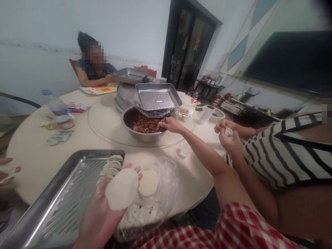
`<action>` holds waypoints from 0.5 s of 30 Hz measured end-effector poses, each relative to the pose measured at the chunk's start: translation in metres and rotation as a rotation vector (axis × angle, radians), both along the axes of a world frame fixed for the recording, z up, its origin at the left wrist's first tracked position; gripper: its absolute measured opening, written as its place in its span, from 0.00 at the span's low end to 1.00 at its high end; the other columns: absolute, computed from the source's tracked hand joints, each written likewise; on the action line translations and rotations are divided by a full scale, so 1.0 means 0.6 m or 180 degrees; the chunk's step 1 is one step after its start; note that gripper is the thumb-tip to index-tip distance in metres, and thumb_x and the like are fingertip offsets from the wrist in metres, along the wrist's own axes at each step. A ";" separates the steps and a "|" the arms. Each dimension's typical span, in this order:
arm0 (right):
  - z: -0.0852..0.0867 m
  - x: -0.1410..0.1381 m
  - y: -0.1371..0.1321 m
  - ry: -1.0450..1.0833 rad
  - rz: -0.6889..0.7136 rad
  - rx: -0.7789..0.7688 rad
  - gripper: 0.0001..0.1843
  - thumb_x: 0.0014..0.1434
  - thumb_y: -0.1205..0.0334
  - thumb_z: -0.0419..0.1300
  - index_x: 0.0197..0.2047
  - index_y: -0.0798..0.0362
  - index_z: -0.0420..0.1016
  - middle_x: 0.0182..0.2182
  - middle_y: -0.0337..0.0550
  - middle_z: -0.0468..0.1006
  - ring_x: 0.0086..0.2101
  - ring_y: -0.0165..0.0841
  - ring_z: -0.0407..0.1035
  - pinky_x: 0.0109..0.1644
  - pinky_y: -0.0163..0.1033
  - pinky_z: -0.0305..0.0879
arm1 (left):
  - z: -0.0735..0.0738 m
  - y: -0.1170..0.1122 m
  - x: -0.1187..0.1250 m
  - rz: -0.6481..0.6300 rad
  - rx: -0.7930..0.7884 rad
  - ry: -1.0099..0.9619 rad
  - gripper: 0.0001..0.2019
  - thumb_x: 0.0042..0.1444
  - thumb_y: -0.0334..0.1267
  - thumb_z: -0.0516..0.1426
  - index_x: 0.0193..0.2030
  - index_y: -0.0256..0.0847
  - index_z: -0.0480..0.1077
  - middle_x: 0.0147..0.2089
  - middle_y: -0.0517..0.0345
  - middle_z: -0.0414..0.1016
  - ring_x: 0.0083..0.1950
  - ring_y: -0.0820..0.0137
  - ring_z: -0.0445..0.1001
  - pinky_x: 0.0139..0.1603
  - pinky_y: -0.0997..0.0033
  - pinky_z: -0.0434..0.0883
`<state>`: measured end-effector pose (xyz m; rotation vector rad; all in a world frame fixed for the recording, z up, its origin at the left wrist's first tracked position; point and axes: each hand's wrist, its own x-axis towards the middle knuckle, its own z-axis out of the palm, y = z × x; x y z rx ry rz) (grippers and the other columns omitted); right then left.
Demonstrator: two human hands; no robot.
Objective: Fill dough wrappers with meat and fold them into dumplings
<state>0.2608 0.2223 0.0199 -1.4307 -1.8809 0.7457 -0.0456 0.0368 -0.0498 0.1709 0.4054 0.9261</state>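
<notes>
The wrapper [121, 188], a pale, roughly round sheet of dough, lies flat across the palm and fingers of the person's left hand [100, 211], raised beside the inner edge of the metal tray [58, 188]. That hand is spread palm up, the thumb at the near edge of the sheet and the fingertips showing past its far side; it supports the dough rather than pinching it.

The right hand [171, 124] is at the rim of the steel bowl [146, 137], its fingers curled together over the minced filling [145, 123]; whether they pinch a tool is too unclear to tell.

The wrapper looks light, soft and thin, likely to sag wherever it is unsupported and to stretch or tear if pulled from one side. A broad palm beneath suits it best, with light fingertip holds kept to the rim. Its surface looks dry, so it should slip little, though a moist filling could make it tacky.

More wrappers [148, 183] lie by the plastic bag [168, 176] and may cling together, so lifting one by its edge seems wise. The folded dumplings [112, 164] in the tray look easily dented.
</notes>
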 end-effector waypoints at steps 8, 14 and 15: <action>0.007 -0.015 0.022 0.1377 -0.1248 0.0091 0.15 0.59 0.53 0.58 0.28 0.55 0.76 0.17 0.38 0.76 0.22 0.28 0.70 0.32 0.33 0.64 | 0.049 0.013 0.026 0.0361 -0.0092 0.0242 0.23 0.66 0.45 0.48 0.61 0.38 0.70 0.54 0.42 0.78 0.54 0.54 0.77 0.52 0.56 0.77; 0.024 -0.009 -0.001 0.2010 -0.1680 0.0235 0.15 0.60 0.53 0.57 0.28 0.54 0.73 0.18 0.37 0.76 0.27 0.28 0.72 0.36 0.33 0.64 | 0.104 0.025 0.061 0.0467 -0.0380 0.0804 0.28 0.68 0.45 0.43 0.68 0.30 0.59 0.49 0.35 0.80 0.46 0.55 0.81 0.45 0.61 0.79; 0.025 -0.009 -0.006 0.2070 -0.1705 0.0253 0.14 0.59 0.53 0.57 0.28 0.54 0.73 0.18 0.37 0.76 0.27 0.29 0.72 0.37 0.33 0.64 | 0.110 0.025 0.068 0.0507 -0.0328 0.0899 0.28 0.68 0.44 0.42 0.68 0.28 0.58 0.49 0.33 0.80 0.47 0.55 0.81 0.46 0.61 0.79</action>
